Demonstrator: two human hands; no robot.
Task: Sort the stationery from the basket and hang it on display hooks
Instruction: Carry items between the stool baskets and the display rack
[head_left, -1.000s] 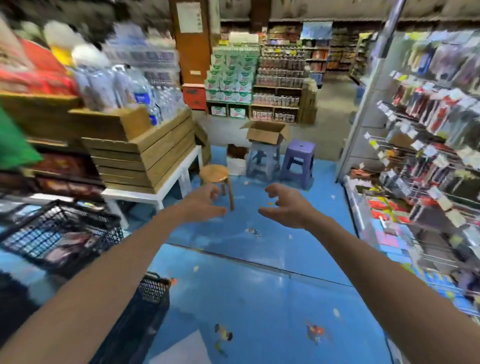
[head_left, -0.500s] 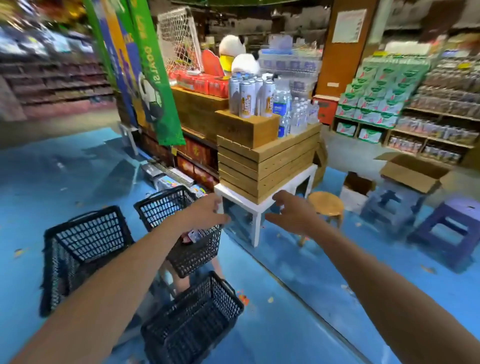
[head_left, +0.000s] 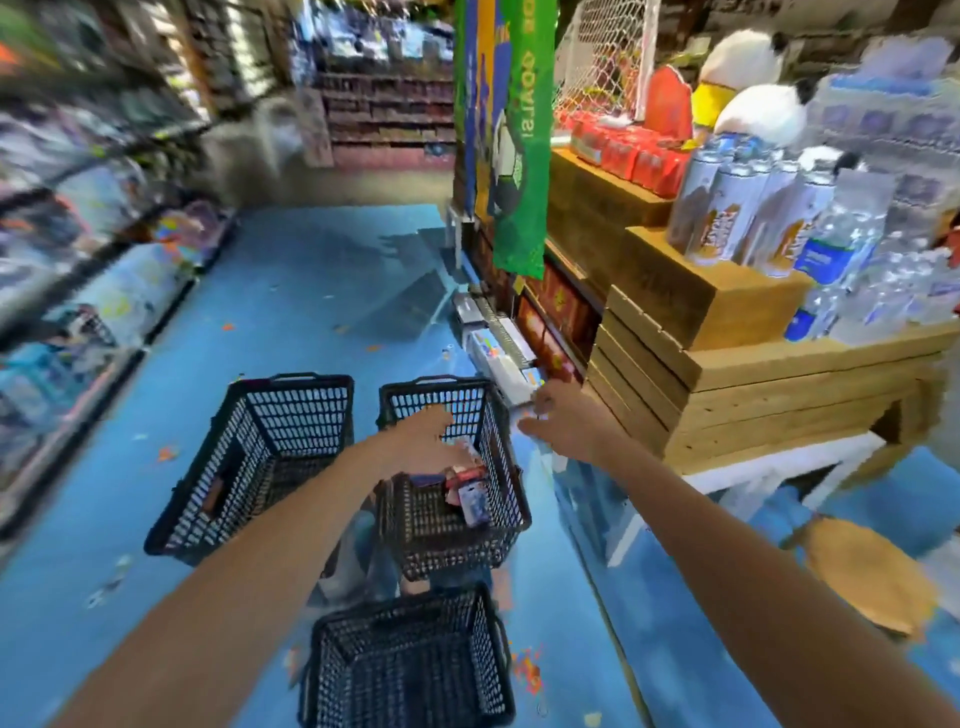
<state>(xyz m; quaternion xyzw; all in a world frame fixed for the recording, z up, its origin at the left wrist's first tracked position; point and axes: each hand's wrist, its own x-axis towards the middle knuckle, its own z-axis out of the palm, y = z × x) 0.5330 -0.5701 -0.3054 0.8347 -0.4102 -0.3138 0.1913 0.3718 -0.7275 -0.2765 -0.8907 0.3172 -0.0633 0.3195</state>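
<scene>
Three black mesh baskets stand on the blue floor. The middle basket (head_left: 501, 525) holds several packets of stationery (head_left: 470, 493) in red, blue and white. My left hand (head_left: 423, 441) reaches down into this basket, just above the packets, fingers relaxed and holding nothing. My right hand (head_left: 563, 421) hovers beside the basket's right rim, fingers loosely spread and empty. The display hooks are out of view.
A second basket (head_left: 244, 467) stands to the left and a third basket (head_left: 405, 660) nearest me. A wooden crate display (head_left: 769, 395) with bottles stands on a white table at right. Blurred shelves (head_left: 78, 260) line the left side. A wooden stool (head_left: 872, 577) sits at right.
My view has swung left, away from the hook wall, toward the baskets. Both hands have come over the middle basket, the left one dipping into it.
</scene>
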